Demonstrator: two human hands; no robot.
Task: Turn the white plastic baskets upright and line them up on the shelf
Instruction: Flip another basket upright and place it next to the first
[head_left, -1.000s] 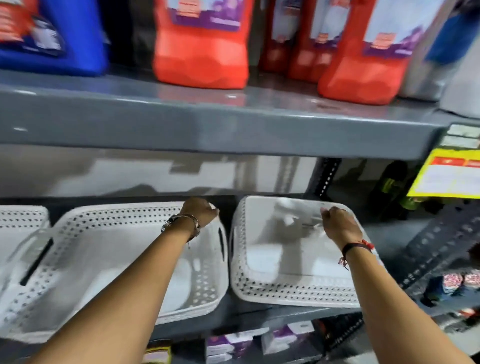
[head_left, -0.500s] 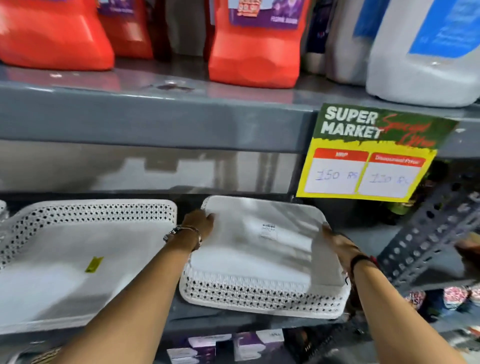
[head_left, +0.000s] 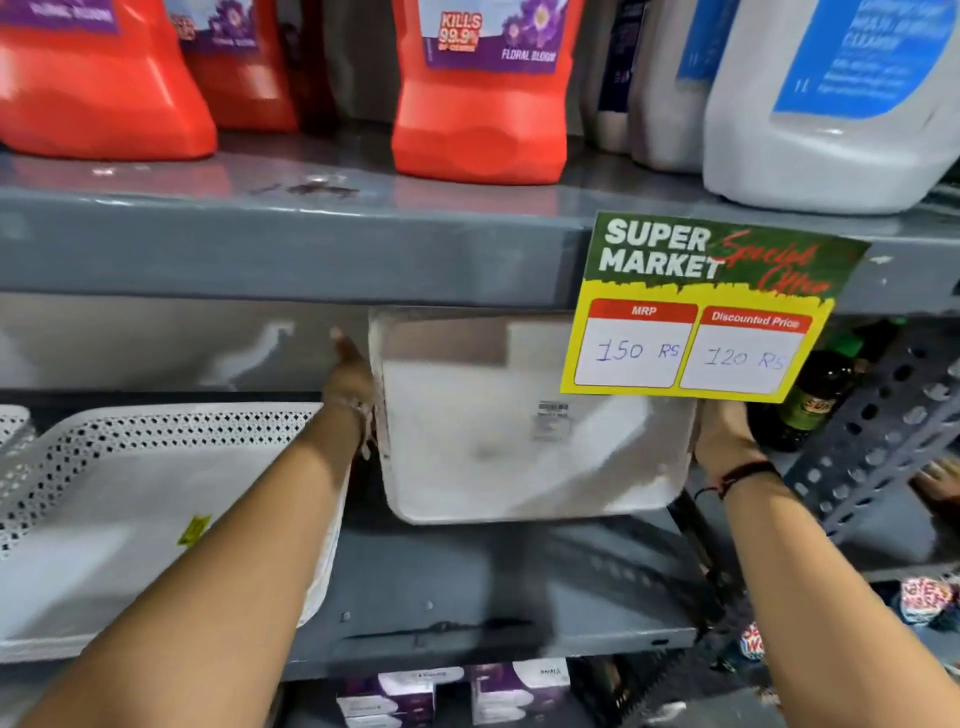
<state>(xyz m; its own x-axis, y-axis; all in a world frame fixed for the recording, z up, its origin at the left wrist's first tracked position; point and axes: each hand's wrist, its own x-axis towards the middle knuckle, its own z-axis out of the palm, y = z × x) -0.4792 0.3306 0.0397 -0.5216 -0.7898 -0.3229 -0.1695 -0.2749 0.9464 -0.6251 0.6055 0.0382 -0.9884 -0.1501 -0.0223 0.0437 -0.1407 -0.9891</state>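
Basket (head_left: 519, 441) tilted on edge, gripped between left hand (head_left: 349, 374), right hand (head_left: 723, 434).

We hold a white basket (head_left: 519, 441) tipped on edge above the grey shelf (head_left: 493, 587), its flat bottom facing us, our left hand (head_left: 353, 379) and right hand (head_left: 722, 436) pressing its two sides. Left of this basket another white basket (head_left: 156, 467) lies on the shelf; a price sign (head_left: 701, 306) overlaps its upper right corner.

Smooth white plastic basket (head_left: 524, 431) over a glossy grey painted-metal shelf (head_left: 467, 587); glossy paper price sign (head_left: 711, 306).
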